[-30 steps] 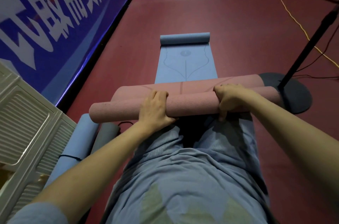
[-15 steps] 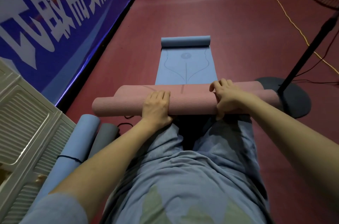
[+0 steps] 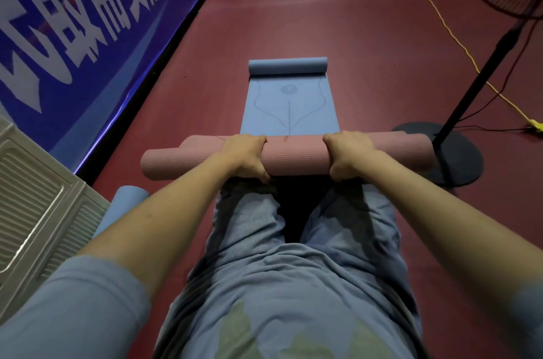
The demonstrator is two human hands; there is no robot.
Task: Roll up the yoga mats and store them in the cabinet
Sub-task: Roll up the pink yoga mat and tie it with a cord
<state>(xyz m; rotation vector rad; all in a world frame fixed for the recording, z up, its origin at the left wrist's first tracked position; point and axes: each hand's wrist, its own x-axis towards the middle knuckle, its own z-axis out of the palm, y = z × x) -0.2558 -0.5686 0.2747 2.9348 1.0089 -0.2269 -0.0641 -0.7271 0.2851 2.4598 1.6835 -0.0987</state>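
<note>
I am gripping the pink mat (image 3: 293, 160) with both hands, fingers curled over the top of the roll and thumbs tucked underneath on my side. My left hand (image 3: 245, 157) is clamping it left of centre, my right hand (image 3: 348, 156) right of centre, with a bare stretch of ribbed foam showing between them. The roll is lying crosswise just past my knees, its ends sticking out well beyond each hand, and the far layer looks offset toward the right, so I judge the roll is not quite square.

It should be light but springy, soft enough to dent under my fingers and keen to unwind if I loosen off. The textured surface ought to give good friction. Holding it at two points either side of the middle seems right; gripping only one end would likely let it telescope.

Directly beyond my hands the blue mat (image 3: 289, 112) is lying flat on the red floor (image 3: 367, 44), only its far end rolled. Off my right hand a fan stand (image 3: 452, 159) is sitting close to the roll's end. Back beside my left arm, another rolled blue mat (image 3: 129, 197) is resting against the cabinet (image 3: 38, 211).
</note>
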